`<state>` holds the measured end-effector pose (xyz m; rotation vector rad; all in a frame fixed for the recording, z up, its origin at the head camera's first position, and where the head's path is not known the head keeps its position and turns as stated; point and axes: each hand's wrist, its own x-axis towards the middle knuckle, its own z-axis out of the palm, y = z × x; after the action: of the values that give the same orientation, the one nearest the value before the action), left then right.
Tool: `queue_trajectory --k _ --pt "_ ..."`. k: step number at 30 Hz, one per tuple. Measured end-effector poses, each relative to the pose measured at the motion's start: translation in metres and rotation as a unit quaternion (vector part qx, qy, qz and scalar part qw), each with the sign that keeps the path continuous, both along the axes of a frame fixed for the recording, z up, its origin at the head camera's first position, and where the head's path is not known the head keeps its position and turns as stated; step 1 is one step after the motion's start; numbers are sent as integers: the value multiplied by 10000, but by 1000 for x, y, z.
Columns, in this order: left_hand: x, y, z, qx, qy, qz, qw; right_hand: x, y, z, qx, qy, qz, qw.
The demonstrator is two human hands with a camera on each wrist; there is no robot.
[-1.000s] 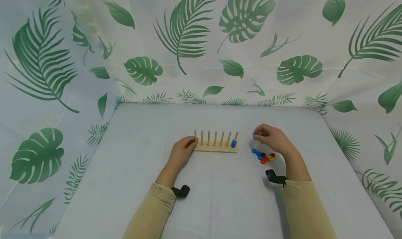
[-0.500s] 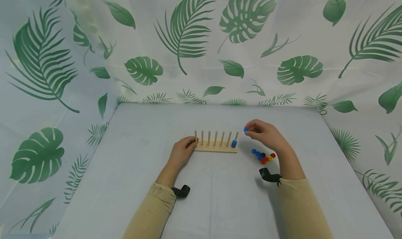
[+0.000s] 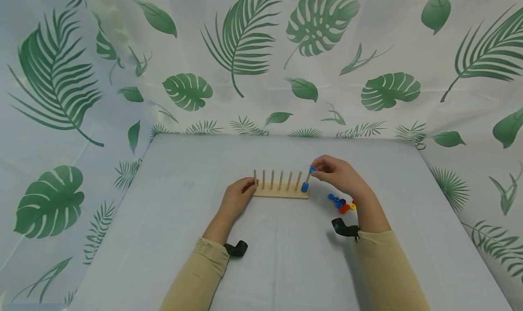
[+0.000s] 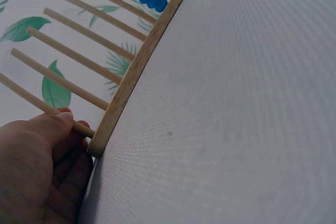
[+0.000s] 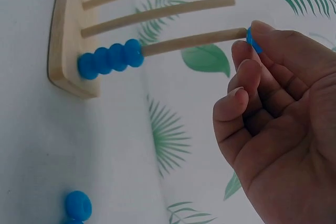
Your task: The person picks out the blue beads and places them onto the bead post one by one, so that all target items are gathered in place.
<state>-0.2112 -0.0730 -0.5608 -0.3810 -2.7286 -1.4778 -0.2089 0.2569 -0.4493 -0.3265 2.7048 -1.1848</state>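
A wooden peg board point(image 3: 282, 194) with a row of upright pegs stands on the table. My left hand point(image 3: 236, 196) pinches its leftmost peg point(image 4: 31, 98) low down, thumb in front and fingers behind. Several blue beads point(image 5: 111, 59) are stacked at the bottom of the rightmost peg point(image 5: 194, 41). At that peg's tip, my right hand point(image 3: 338, 174) holds another blue bead point(image 5: 253, 40) between thumb and index finger. The bead touches the tip; whether the peg has entered its hole is hidden by the fingers.
A small group of loose beads, blue point(image 3: 337, 199), dark, red-orange point(image 3: 344, 209) and yellow point(image 3: 352, 206), lies on the white-covered table point(image 3: 273, 256) right of the board. My right forearm partly covers them. A leaf-printed curtain point(image 3: 261, 61) surrounds the table's back and sides.
My right hand has carried the blue bead leftward from above the loose beads to the tip of the rightmost peg. My left hand and the board have stayed put.
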Motion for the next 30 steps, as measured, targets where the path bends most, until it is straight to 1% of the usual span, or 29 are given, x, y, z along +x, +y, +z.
queue_trajectory --k 7,13,17,25,30 --pt "0 0 1 4 -38 -19 10000 -1 -5 -3 -11 -92 3 10000" --pt "0 0 1 -17 -58 15 10000 -2 -7 -9 117 -68 50 9999" --pt "-1 0 0 -36 -34 11 10000 -2 -7 -16 189 -55 112 9997" --pt "-1 0 -2 -16 47 17 10000 -4 -5 -35 45 -233 222 9995" --pt "-1 0 -3 10 77 5 10000 -5 -3 -43 57 -288 255 9992"
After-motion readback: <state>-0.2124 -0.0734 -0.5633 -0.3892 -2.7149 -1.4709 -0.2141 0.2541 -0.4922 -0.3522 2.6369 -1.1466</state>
